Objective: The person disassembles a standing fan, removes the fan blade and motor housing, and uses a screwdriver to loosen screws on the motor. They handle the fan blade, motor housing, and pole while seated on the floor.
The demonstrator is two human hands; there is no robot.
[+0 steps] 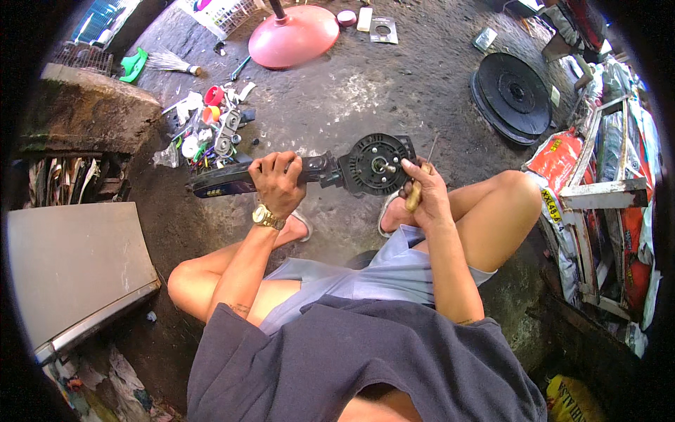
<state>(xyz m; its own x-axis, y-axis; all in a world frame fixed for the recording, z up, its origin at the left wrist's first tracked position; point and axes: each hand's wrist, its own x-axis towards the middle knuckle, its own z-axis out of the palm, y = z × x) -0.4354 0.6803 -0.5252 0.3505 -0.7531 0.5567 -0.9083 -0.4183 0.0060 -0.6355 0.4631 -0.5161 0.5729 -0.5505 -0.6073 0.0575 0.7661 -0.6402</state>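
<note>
A black fan motor head (378,166) on a long black neck (226,180) is held crosswise above the floor, in front of my knees. My left hand (278,184), with a gold watch on its wrist, is closed around the neck. At the motor's right edge, my right hand (426,191) has its fingers wrapped round the yellowish handle of a screwdriver (413,197). The thin shaft points up and away. My right thumb rests against the motor housing, close to the metal shaft at its centre.
Small plastic parts and scraps (211,130) lie in a pile at the left. Beyond are a pink round base (295,39) with a pole and a brush (172,63). A black round base (512,97) and filled sacks (559,165) are at the right, a grey metal cabinet (81,264) at the left.
</note>
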